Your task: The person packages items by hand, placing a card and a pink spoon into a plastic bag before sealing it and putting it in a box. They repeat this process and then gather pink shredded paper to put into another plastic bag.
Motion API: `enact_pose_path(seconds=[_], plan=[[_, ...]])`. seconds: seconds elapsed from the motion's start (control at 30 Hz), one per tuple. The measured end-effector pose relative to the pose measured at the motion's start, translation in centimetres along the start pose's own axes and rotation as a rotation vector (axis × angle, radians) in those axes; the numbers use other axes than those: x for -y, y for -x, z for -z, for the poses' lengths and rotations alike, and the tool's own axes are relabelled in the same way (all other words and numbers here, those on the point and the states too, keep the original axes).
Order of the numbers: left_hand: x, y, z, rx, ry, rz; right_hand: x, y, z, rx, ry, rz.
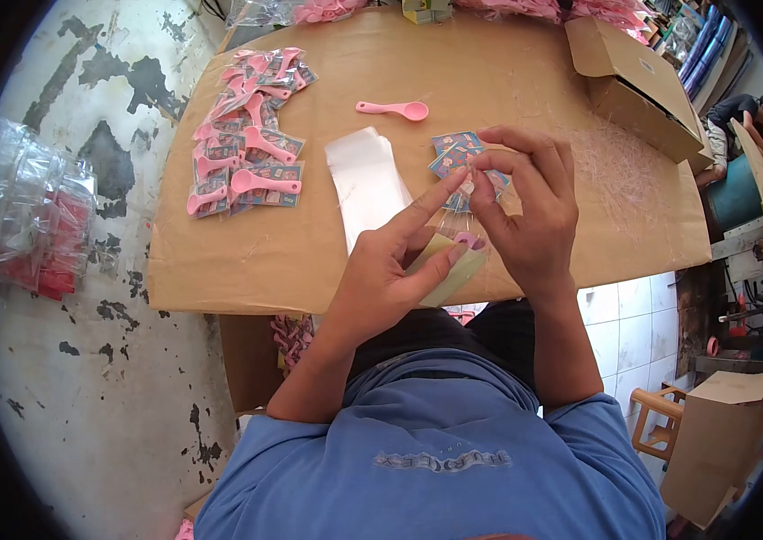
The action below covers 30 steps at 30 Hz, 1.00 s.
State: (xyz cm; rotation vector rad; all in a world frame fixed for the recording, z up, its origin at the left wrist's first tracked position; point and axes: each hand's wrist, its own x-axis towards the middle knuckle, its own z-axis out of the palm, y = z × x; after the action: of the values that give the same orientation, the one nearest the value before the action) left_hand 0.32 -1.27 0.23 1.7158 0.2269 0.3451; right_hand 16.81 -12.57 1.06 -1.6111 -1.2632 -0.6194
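My left hand (399, 270) is closed on a pale yellow-green card packet (447, 281) near the table's front edge, its index finger stretched toward my right hand. A bit of pink shows at the packet's top. My right hand (530, 193) has thumb and index finger pinched together just above the packet; what they hold, if anything, is too small to make out. Behind the fingers lie blue printed cards (450, 153). A stack of clear bags (363, 184) lies left of them. One pink spoon (392, 110) rests alone farther back.
Several bagged pink spoons with cards (251, 144) lie at the table's left. An open cardboard box (629, 81) stands at the back right, near loose plastic strands (624, 175). Another person (740, 121) bends at the far right. A wooden stool (656, 418) stands below right.
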Motion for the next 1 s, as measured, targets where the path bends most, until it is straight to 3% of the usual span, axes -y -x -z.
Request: enact_pose_path(seconds=[0.07, 0.27, 0.33, 0.37, 0.43, 0.57, 0.7, 1.0], plan=[[-0.2, 0.1, 0.1, 0.023, 0.023, 0.029, -1.0, 0.3, 0.0, -0.016, -0.08, -0.093], [0.1, 0.0, -0.3, -0.119, 0.392, 0.019, -3.1, -0.6, 2.0, -0.426, -1.084, -0.64], [0.7, -0.4, -0.3, -0.188, 0.457, 0.015, -4.0, 0.4, 2.7, -0.453, -1.148, -0.605], [0.8, -0.5, -0.2, -0.194, 0.461, 0.005, -4.5, 1.0, 3.0, -0.466, -1.18, -0.586], [1.1, -0.6, 0.0, -0.208, 0.471, -0.014, -5.2, 1.9, 3.8, -0.169, -1.338, -0.529], [1.4, -1.1, -0.3, -0.218, 0.497, -0.091, -2.5, 2.8, 3.2, 0.204, -1.107, -0.712], [2.0, -0.9, -0.1, -0.209, 0.501, -0.093, -0.4, 3.5, 0.1, 0.264, -0.932, -0.659], [1.5, -0.6, 0.6, -0.262, 0.382, -0.106, 0.3, 2.5, 0.5, 0.254, -1.004, -0.692]])
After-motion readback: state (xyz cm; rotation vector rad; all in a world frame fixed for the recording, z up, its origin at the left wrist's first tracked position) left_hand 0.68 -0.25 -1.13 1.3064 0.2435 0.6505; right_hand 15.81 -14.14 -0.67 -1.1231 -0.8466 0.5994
